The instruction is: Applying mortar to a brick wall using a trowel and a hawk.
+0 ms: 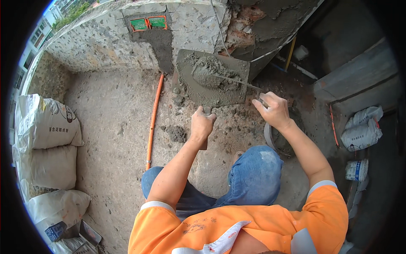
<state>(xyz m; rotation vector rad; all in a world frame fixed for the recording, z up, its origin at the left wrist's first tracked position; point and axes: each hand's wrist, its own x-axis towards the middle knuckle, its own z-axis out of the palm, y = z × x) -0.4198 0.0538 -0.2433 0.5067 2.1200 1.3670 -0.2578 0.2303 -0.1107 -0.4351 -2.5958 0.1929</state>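
My left hand (201, 125) is closed round the handle of a flat plasterer's hawk (242, 66). Wet grey mortar (207, 82) is heaped and smeared over the hawk's face. From the right, my right hand (274, 109) grips a trowel (245, 83), seen almost edge-on, its blade reaching into the mortar. Beyond the hawk, a low rough wall (101, 46) carries two green-faced boxes with orange frames (148, 23). A strip of darker grey mortar (162, 48) runs down the wall beneath them.
An orange conduit (154, 118) rises from the floor toward that strip. Mortar lumps (175, 133) lie near it. By my right knee stands a round bucket (268, 135), partly hidden. White sacks (55, 122) line the left side; more sacks (361, 129) and a white pail (356, 170) stand right.
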